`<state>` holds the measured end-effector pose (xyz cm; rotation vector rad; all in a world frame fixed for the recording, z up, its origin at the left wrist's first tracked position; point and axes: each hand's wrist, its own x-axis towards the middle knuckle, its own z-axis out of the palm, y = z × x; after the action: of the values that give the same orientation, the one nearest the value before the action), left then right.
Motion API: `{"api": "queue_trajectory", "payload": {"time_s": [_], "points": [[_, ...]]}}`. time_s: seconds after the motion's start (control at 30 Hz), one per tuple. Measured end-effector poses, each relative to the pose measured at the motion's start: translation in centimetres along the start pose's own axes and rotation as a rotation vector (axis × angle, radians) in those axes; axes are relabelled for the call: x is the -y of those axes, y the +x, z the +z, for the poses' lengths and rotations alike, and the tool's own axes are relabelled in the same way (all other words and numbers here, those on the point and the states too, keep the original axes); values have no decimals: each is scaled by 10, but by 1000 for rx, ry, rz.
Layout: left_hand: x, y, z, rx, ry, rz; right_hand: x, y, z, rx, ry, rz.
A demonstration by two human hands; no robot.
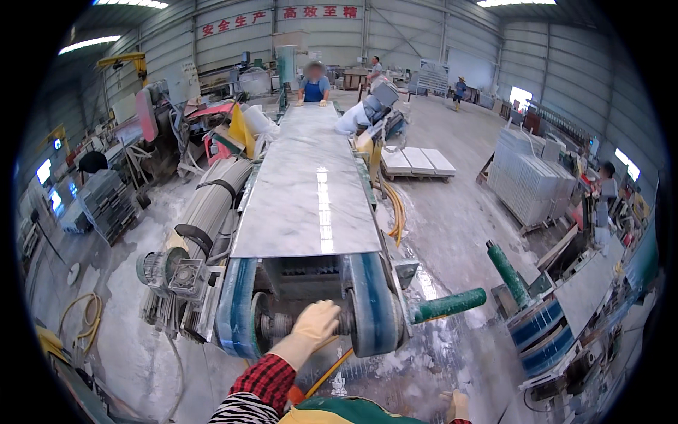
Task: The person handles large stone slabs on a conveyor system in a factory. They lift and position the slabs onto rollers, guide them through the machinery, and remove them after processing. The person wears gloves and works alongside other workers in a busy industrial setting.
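Note:
In a pale cream glove, my left hand reaches out over the roller shaft at the near end of a belt conveyor. Its fingers look loosely extended, with nothing visible in them. A long, polished white stone slab with grey veining lies along the conveyor, its near edge beyond my left hand. Two blue belts show below that edge. Low at the right, my gloved right hand hangs apart from the conveyor; a finger or thumb sticks out, and it appears to hold nothing.
A person in a blue apron stands at the slab's far end, hands at its edge. A green roller juts out right of the conveyor. A motor sits at its left. White slabs lie on a pallet; others stand stacked.

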<state>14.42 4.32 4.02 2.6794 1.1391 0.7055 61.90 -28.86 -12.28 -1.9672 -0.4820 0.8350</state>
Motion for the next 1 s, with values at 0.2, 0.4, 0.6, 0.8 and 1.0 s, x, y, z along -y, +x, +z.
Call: {"api": "queue_trajectory", "payload": {"time_s": [0.2,0.4,0.6,0.8,1.0], "points": [[148,-66,-68,-116,315,-344,56,13,93,-204,47,-217],[195,-99,-86,-63,265,-433,143,57,191,-306,160,-248],[197,-122,-77,-232,268,-365,237,63,276,-228,-95,-369],[187,-119,-86,-247,174,-356,299,77,333,-183,-673,-721],[196,-119,-93,-255,93,-430,350,75,388,28,-778,-1191]]}}
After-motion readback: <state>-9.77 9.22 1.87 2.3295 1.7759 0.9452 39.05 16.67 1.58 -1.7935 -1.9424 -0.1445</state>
